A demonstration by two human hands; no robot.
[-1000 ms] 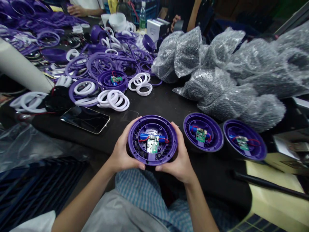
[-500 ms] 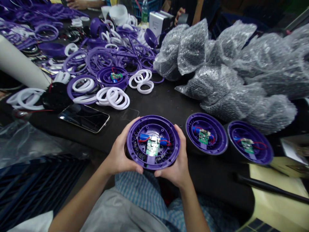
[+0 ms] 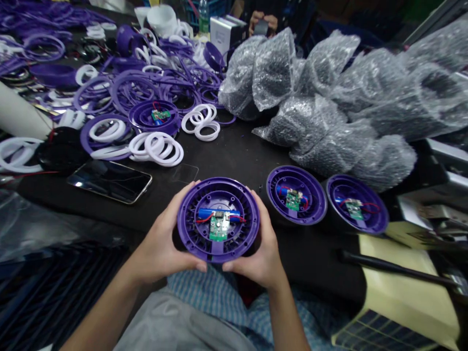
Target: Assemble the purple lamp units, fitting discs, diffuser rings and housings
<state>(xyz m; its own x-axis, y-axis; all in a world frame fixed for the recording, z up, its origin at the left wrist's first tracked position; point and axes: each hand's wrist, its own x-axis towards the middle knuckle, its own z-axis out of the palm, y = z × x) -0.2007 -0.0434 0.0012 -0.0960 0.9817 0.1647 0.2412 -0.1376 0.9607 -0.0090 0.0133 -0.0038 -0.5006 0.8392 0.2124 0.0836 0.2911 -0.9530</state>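
Observation:
A round purple housing (image 3: 218, 188) is held face up between both hands, with a green circuit board (image 3: 219, 226), a blue battery and red wires inside. My left hand (image 3: 161, 246) grips its left side, thumb along the front rim. My right hand (image 3: 261, 251) grips the right side, thumb also at the front rim. The fingertips behind the housing are partly hidden. To the right on the black table (image 3: 234, 156) stand a similar purple housing (image 3: 316, 195) and another one (image 3: 380, 212), each with a board, battery and red wires.
Bubble-wrapped items (image 3: 321, 122) fill the back right. White rings (image 3: 164, 148), purple rings (image 3: 135, 87) and a phone (image 3: 111, 180) lie left. A black rod (image 3: 398, 270) rests on a yellow object (image 3: 398, 292). Another person's hands (image 3: 263, 23) show at the back.
The view has shifted slightly right, so most things sit further left. Both hands still hold the same housing. At the back, the other person's hands have come together around a dark object.

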